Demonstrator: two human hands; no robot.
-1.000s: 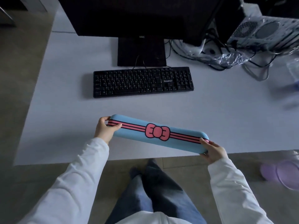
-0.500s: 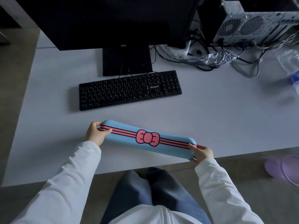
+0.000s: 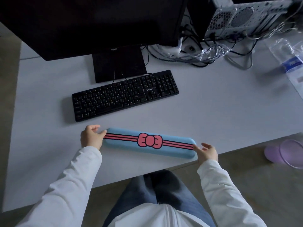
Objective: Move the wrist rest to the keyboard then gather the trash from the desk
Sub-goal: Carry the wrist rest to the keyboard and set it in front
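A person's left hand [image 3: 91,138] and right hand [image 3: 207,152] are touching the two ends of a blue wrist rest [image 3: 148,141] with loosely opened fingers as it is lying on the white desk [image 3: 213,115] near the black keyboard [image 3: 125,94].

We find bare worktop [image 3: 213,115] open to the right of the keyboard [image 3: 124,95] and in the narrow strip between it and the wrist rest [image 3: 150,141], while the monitor stand [image 3: 118,63], tangled cables [image 3: 196,53] and computer case [image 3: 242,15] block the back.
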